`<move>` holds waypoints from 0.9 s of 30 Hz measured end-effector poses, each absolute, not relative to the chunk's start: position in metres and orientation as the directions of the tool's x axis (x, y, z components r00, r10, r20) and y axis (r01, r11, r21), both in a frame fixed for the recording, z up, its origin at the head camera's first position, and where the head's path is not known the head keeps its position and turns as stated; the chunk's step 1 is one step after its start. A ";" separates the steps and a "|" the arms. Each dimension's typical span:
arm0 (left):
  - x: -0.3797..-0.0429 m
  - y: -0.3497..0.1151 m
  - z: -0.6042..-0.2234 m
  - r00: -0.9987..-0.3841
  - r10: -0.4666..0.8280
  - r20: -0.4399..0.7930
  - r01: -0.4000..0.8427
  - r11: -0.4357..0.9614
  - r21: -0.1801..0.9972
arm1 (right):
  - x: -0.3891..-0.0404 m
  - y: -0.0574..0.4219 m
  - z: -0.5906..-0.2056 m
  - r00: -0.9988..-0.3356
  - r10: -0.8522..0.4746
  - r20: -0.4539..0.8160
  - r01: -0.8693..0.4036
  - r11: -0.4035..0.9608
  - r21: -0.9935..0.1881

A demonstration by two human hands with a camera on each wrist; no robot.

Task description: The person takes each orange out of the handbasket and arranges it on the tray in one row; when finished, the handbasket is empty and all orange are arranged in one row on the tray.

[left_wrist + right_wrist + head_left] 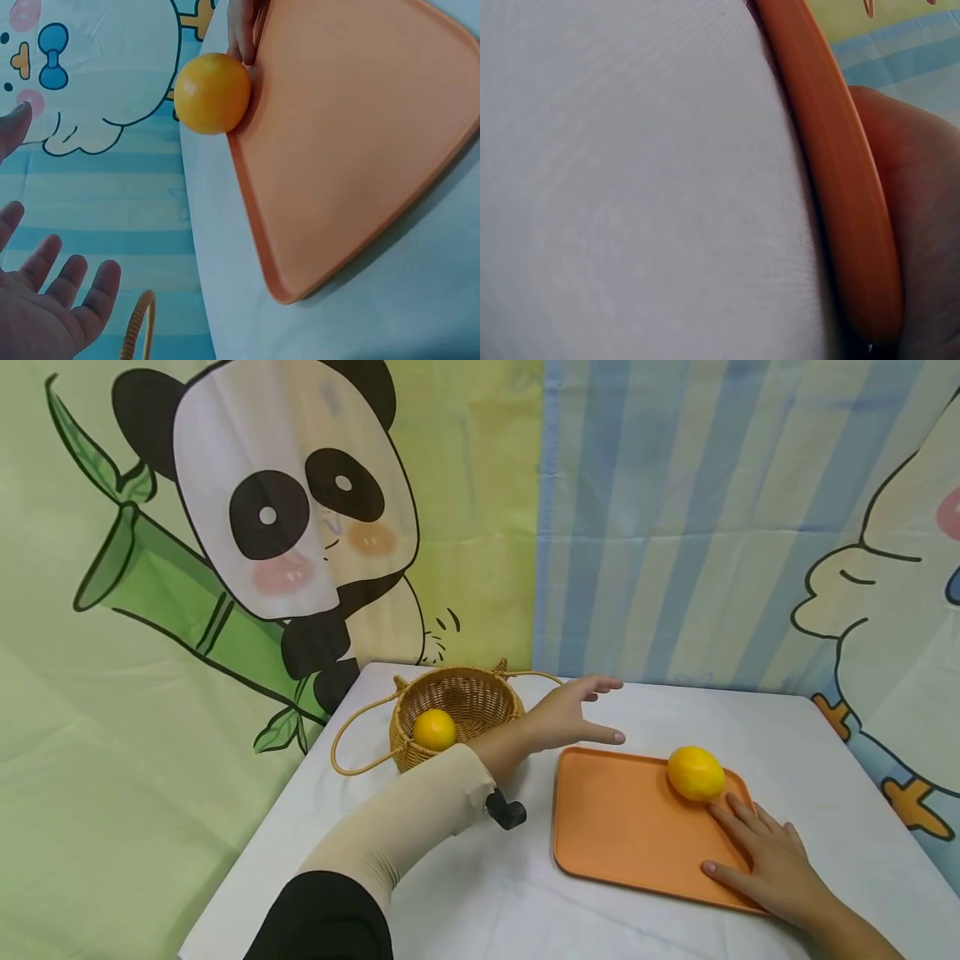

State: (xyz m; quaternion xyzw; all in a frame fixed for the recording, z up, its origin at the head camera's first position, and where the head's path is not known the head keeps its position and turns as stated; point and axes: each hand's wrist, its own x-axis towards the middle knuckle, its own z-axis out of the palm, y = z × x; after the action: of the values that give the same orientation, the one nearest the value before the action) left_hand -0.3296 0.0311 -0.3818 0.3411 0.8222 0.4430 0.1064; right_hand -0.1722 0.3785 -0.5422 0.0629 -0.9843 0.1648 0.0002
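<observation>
My left hand (566,714) is in the air between the basket and the tray, its fingers spread and holding nothing. In the left wrist view its fingers (99,300) extend apart from the fruit. At the tray's right end, my right hand (772,864) rests with extended fingers over the rim, fingertips close to a yellow fruit (696,774). This smooth, rounded fruit sits at the far right of the orange tray (630,827). A second yellow fruit (434,730) lies inside the woven basket (457,681). In the right wrist view, the right hand lies against the tray's outer edge (832,165).
The basket's looped handle (352,770) sticks out over the white table (465,893) on the left. A black wrist mount (506,810) sits at the left cuff. Printed curtains (480,510) with a panda and stripes hang behind the table.
</observation>
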 end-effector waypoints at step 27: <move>-0.352 -0.015 -0.357 -0.695 0.719 -0.012 0.296 0.301 0.907 | -0.174 0.378 -0.544 -0.993 -0.119 0.021 -0.120 0.941 -0.318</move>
State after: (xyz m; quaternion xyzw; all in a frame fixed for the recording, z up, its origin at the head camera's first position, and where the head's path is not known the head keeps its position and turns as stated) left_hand -0.3523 -0.0149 -0.3571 0.3264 0.7774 0.4930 0.2146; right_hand -0.1740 0.3783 -0.5441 0.0607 -0.9850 0.1614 0.0008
